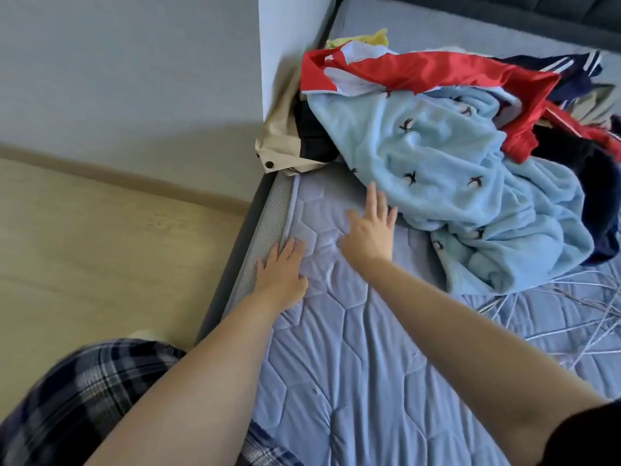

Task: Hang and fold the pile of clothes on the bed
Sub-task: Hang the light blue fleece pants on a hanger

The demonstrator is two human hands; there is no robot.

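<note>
The heaped pile of mixed clothes (447, 156), topped by a pale blue fleece garment (453, 183), lay on the quilted blue mattress (353, 364) just beyond the right hand (369, 230), whose flat, spread fingers reached its edge. The left hand (280, 274) rested flat on the mattress, empty.

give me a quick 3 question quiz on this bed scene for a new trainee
1. True or false: the left hand rests flat on the quilted grey-blue mattress.
2. Which item drapes across the upper part of the fluffy light blue fleece garment? A) a green towel B) the shiny red satin garment C) a pillow
3. Fill in: the tangle of white wire hangers lies on the bed to the ___ of the right hand.

Key: 1 true; 2 B; 3 right
</note>
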